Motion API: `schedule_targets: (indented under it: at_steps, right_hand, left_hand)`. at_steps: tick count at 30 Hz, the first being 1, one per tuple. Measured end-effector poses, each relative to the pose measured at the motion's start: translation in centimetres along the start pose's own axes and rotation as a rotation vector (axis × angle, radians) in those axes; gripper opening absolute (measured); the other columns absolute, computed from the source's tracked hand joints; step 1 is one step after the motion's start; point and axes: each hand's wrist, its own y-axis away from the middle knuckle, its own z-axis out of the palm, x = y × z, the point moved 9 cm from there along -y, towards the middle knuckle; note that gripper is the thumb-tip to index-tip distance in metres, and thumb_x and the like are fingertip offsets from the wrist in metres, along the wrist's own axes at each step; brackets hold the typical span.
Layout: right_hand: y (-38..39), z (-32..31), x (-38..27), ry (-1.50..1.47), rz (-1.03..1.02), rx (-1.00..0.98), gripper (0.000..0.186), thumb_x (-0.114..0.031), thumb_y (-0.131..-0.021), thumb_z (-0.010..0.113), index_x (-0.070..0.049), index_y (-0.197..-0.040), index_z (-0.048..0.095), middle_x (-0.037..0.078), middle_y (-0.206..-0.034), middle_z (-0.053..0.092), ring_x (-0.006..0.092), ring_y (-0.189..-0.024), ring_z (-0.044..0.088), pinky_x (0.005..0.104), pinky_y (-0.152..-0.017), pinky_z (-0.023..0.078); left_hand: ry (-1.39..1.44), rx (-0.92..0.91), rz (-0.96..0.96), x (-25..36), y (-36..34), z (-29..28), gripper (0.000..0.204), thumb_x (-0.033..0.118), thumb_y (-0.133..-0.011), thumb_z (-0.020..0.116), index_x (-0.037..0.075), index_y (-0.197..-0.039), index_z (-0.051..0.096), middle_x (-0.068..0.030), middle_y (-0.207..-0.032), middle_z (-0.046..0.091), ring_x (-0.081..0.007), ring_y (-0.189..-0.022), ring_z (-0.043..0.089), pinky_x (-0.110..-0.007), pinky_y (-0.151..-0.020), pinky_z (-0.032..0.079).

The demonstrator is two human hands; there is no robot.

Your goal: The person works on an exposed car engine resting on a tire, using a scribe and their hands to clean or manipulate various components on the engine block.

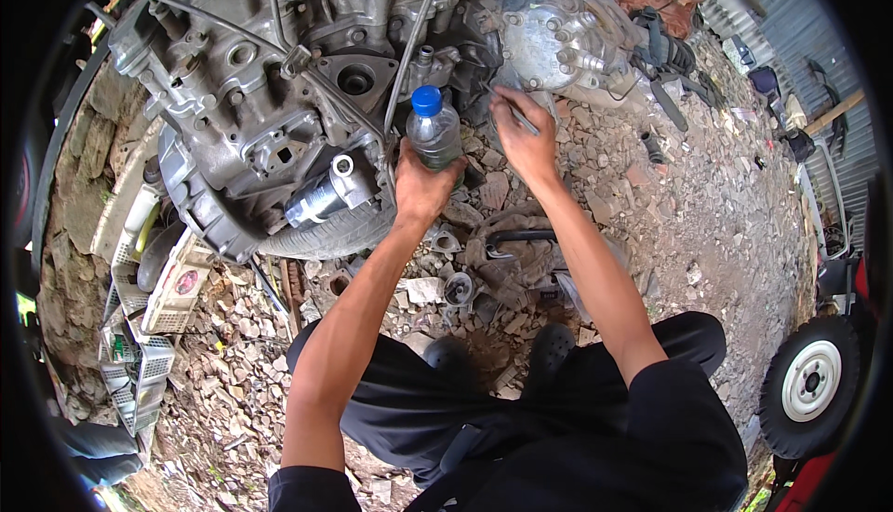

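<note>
My left hand (pixel 423 182) is wrapped round the lower part of a clear plastic bottle (pixel 433 135) with a blue cap. The bottle stands upright in the grip, and something dark shows low inside it. To its right, my right hand (pixel 527 140) is closed on a thin grey stick-like tool (pixel 526 122); its exact kind is too small to make out. That tool's far end points toward the large grey metal engine (pixel 270 121). A rounded metal housing (pixel 539 42) lies just beyond my right hand. Below the engine rests a tyre (pixel 330 236).
Broken stones and rubble (pixel 688 224) cover the ground. Loose metal parts (pixel 458 289) and a dark bent hose (pixel 521 235) lie near my feet. White plastic crates (pixel 172 293) stand at left, a wheel with a white rim (pixel 811 380) at right, and corrugated sheeting (pixel 809 28) behind.
</note>
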Motion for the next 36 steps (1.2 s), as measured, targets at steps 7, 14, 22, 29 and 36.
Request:
schedule_targets:
  at_steps: [7,14,22,29,36]
  right_hand:
    - [-3.7,2.6,-2.2,0.332,-0.411,0.131,0.029,-0.015,-0.092,0.058,0.005,-0.110,0.066,0.026,-0.099,0.069,0.0438,-0.095,0.066,0.0472,-0.087,0.052]
    - [-4.0,2.4,-0.9,0.337,-0.382,0.033,0.032,-0.017,-0.092,0.059,0.004,-0.115,0.064,0.029,-0.107,0.067,0.0445,-0.104,0.063,0.0472,-0.089,0.051]
    - [-4.5,4.7,-2.5,0.651,-0.550,-0.168,0.027,-0.011,-0.090,0.061,0.009,-0.109,0.062,0.028,-0.093,0.064,0.0457,-0.090,0.063,0.0502,-0.081,0.053]
    - [-3.1,6.4,-3.0,1.010,-0.688,-0.412,0.021,-0.008,-0.082,0.066,0.008,-0.096,0.064,0.024,-0.091,0.064,0.0374,-0.091,0.066,0.0439,-0.077,0.058]
    - [-2.8,6.5,-2.7,1.012,-0.732,-0.508,0.028,-0.004,-0.073,0.072,0.008,-0.097,0.064,0.021,-0.091,0.064,0.0392,-0.095,0.064,0.0429,-0.080,0.058]
  left_hand:
    - [0.005,0.011,0.037,-1.3,-1.0,0.9,0.080,0.033,-0.069,0.083,-0.005,-0.128,0.045,-0.0266,-0.120,0.064,-0.0411,-0.114,0.062,-0.045,-0.098,0.048]
    - [0.017,-0.005,0.016,-0.7,-0.7,0.6,0.079,0.034,-0.069,0.083,-0.004,-0.128,0.046,-0.0263,-0.122,0.062,-0.0401,-0.116,0.061,-0.045,-0.100,0.047]
    - [0.024,-0.022,-0.010,-0.5,-0.4,0.7,0.077,0.031,-0.070,0.083,-0.004,-0.127,0.045,-0.0260,-0.123,0.062,-0.0402,-0.117,0.060,-0.045,-0.101,0.047]
    - [0.009,-0.029,0.003,-1.1,-0.4,0.5,0.080,0.032,-0.071,0.082,-0.006,-0.131,0.043,-0.0286,-0.127,0.058,-0.0413,-0.120,0.057,-0.045,-0.102,0.045]
    - [-0.009,-0.039,0.023,-1.3,-0.5,0.7,0.083,0.035,-0.072,0.082,-0.006,-0.130,0.041,-0.0301,-0.125,0.058,-0.0432,-0.120,0.057,-0.045,-0.104,0.045]
